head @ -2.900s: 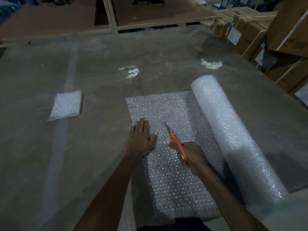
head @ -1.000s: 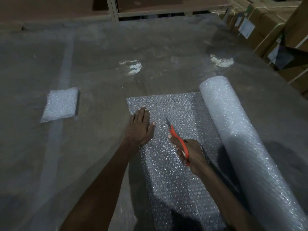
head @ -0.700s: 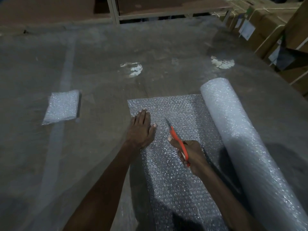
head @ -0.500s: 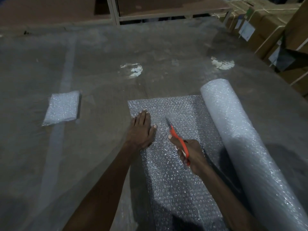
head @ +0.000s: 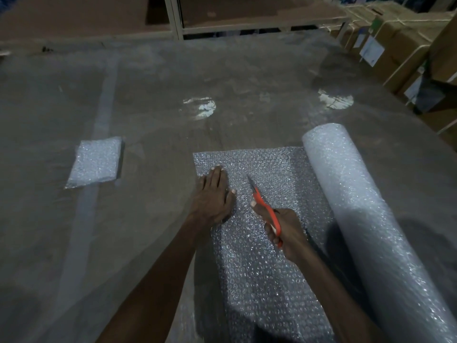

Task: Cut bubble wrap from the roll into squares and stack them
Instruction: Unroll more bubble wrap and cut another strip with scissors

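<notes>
A thick bubble wrap roll [head: 351, 199] lies on the right of the plastic-covered table. Its unrolled sheet [head: 267, 268] spreads out to the left of it, towards me. My left hand [head: 212, 196] presses flat on the sheet near its far left corner, fingers straight. My right hand [head: 286, 231] grips orange-handled scissors [head: 265, 209], whose blades point away from me over the sheet, just right of my left hand. A stack of cut bubble wrap squares [head: 95, 162] sits far to the left.
The wide table [head: 173, 107] is covered in clear plastic, with a pale stripe [head: 103, 107] running down its left side. Cardboard boxes [head: 400, 45] stand at the far right. A metal shelf frame [head: 173, 18] stands behind the table.
Both hands and the scissors have stayed almost in place on the sheet. The view has shifted slightly.
</notes>
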### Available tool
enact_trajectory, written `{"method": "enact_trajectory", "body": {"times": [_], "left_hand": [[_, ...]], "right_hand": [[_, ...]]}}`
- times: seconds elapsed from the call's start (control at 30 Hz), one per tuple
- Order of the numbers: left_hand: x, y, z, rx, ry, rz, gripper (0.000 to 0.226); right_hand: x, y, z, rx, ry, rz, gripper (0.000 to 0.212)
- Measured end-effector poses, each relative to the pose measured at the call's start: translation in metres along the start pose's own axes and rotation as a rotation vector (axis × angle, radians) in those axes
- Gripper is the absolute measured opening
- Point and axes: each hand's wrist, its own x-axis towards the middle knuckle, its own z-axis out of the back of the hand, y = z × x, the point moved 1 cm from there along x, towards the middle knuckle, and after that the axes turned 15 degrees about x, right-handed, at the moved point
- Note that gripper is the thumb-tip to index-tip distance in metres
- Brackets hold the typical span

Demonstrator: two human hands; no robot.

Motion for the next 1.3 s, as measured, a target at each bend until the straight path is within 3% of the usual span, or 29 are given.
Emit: {"method": "enact_trajectory", "body": {"times": [1.1,1.3], "left_hand": [[0.017,0.014,-0.003,0.036,0.023,0.029,0.071],[0.031,0.024,0.008,0.028,0.034,0.033,0.079]], "right_hand": [[0.022,0.011,-0.011,-0.005,0.017,0.019,0.04],[0.023,0.01,-0.012,0.006,0.02,0.02,0.038]]}}
